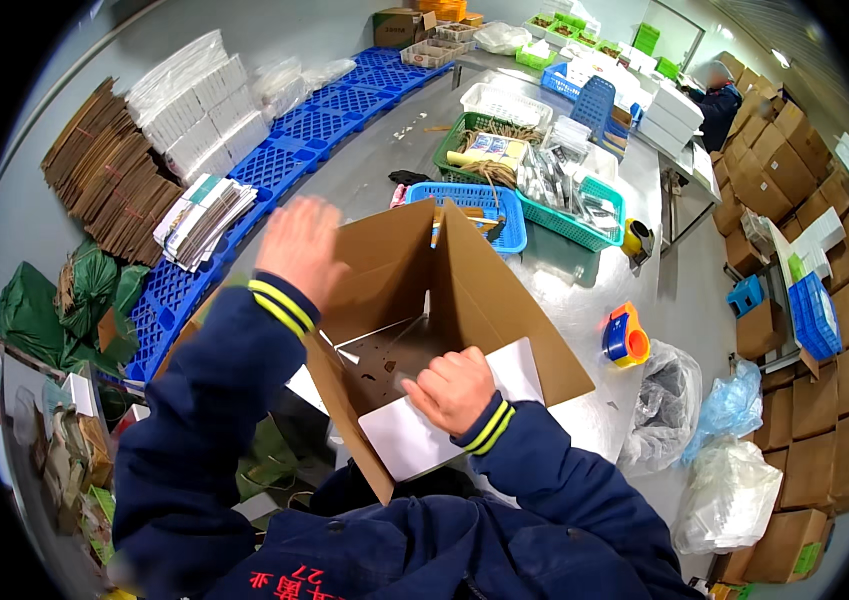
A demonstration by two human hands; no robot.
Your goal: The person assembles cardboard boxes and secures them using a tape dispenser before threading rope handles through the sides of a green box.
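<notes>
Open corrugated cardboard box (414,300) on the steel table (584,300), directly in front of the body, flaps standing up and splayed outward. Left hand (301,245) raised at the far left flap, back of the hand toward the camera, blurred; fingers spread loosely, and impossible to tell whether touching the flap or just above it. Right hand (454,388) curled shut at the near edge, pinching a white sheet (414,435) that lies over the near flap and tips into the box. Fingertips tucked under, so the exact grip hidden. Bottom of the box only partly visible between the flaps: dark, with a few pale scraps, too small to name.

Beyond the box, a blue plastic basket (489,205), half hidden behind the far flap; contents unclear. Further back, a green basket (554,215) with small packets and dried stalks, detail lost to distance. Orange and blue tape dispenser (625,336) to the right, near the table edge. Bulging clear plastic bags (664,405) below that edge, on the floor. Blue pallets (314,130) along the left wall, bearing flattened cartons (109,180) and white bundles. Stacked brown cartons (824,400) at the right, cut off by the rim. Another person (719,100) at the far end, bent over, mostly hidden.
</notes>
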